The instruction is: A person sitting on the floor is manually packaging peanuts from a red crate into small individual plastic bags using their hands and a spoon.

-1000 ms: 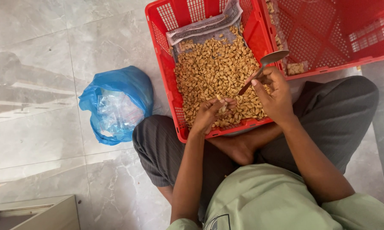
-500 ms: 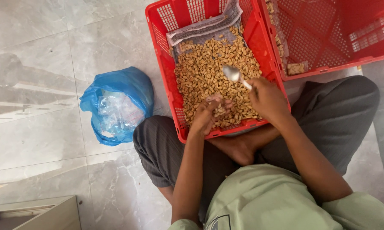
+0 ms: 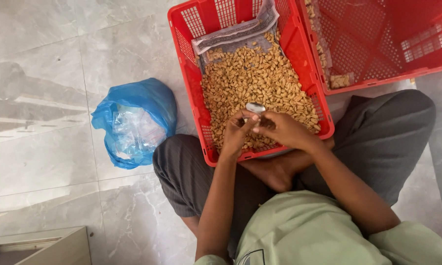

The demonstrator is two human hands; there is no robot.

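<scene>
Head view: mid-shelling over red crate (image 3: pixel 191 73), right hand (image 3: pixel 285 130) clamped on spoon (image 3: pixel 255 108), left hand (image 3: pixel 236 131) pinching a nut; next, probably prying it apart.

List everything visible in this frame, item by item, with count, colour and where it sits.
Crate of nuts: one, red plastic mesh, on the floor at top centre, against the person's legs.
Nuts: a heap, tan, filling that crate.
Liner sheet: one, grey, at the crate's far end.
Second crate: one, red, top right, a few nuts in its corner.
Plastic bag: one, blue, clear plastic inside, on the floor left.
Floor: grey marble tiles.
Spoon: one, metal, between both hands.
Left hand: at the spoon.
Right hand: gripping the spoon.
</scene>
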